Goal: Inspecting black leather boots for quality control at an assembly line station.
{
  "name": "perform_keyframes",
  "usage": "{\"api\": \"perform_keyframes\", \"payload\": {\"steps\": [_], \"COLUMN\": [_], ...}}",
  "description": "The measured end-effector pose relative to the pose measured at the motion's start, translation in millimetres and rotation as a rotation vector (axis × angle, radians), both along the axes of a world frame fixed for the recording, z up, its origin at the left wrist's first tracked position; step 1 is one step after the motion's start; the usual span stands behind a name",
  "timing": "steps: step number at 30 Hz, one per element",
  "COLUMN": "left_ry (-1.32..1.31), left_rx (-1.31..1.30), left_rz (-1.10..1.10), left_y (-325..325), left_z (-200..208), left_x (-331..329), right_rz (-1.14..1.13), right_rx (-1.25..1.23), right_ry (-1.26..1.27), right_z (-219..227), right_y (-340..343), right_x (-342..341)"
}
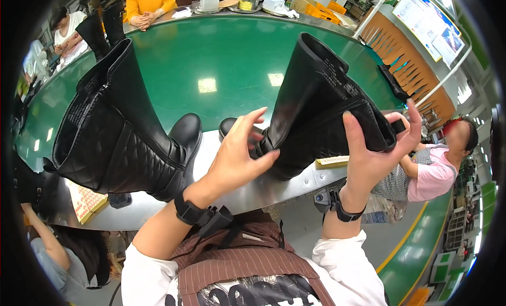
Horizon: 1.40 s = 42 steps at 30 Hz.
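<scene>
Two tall black boots stand upright on the bench in front of me. My right hand (377,156) grips the top rim of the right boot (311,108), its thumb on the shaft's near side and its fingers round the back edge. Close by that boot's ankle is my left hand (237,153), with thumb and fingers curved and apart; whether it touches the leather I cannot tell. The left boot (124,142) has a quilted shaft panel and straps, and neither hand is on it. Part of the right boot's foot is hidden behind my left hand.
A green conveyor belt (232,63) curves beyond the metal bench edge (142,214). A yellow printed sticker pad (87,200) lies by the left boot. One person in pink (435,171) sits at the right, another in orange (150,5) across the belt. More boots (95,34) stand far left.
</scene>
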<state>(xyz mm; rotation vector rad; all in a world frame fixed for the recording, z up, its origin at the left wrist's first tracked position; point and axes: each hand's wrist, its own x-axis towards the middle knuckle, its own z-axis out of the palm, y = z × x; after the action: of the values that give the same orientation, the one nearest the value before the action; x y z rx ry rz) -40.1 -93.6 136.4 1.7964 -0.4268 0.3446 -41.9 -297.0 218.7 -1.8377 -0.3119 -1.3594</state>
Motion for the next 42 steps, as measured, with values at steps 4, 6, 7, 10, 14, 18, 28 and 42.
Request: {"api": "perform_keyframes", "payload": {"steps": [4, 6, 7, 10, 14, 18, 28, 42], "left_ry": [0.488, 0.555, 0.714, 0.906, 1.040, 1.126, 0.724, 0.496], "left_rx": [0.116, 0.117, 0.006, -0.119, -0.117, -0.073, -0.405, 0.363], "left_rz": [0.065, 0.016, -0.069, -0.189, -0.269, -0.411, -1.061, -0.717], "left_y": [4, -1, -6, -22, -27, -19, 9, 84], "left_z": [-50, -77, -88, -106, -106, -106, 58, 32], "left_x": [-12, -9, -7, -1, 10, 22, 4, -62], "right_rz": [0.401, 0.422, 0.452, 0.636, 0.685, 0.759, 0.649, 0.864], "right_rx": [0.042, 0.129, 0.209, 0.141, 0.151, 0.260, 0.067, -0.042], "right_ry": [0.041, 0.506, 0.749, 0.818, 0.977, 1.051, 0.938, 1.159], "right_z": [-36, -70, -91, -150, -182, -175, -169, -145], "right_y": [-35, -44, -43, -33, -28, -25, -20, -24], "right_x": [7, -4, -5, -3, 1, 3, 1, 13]}}
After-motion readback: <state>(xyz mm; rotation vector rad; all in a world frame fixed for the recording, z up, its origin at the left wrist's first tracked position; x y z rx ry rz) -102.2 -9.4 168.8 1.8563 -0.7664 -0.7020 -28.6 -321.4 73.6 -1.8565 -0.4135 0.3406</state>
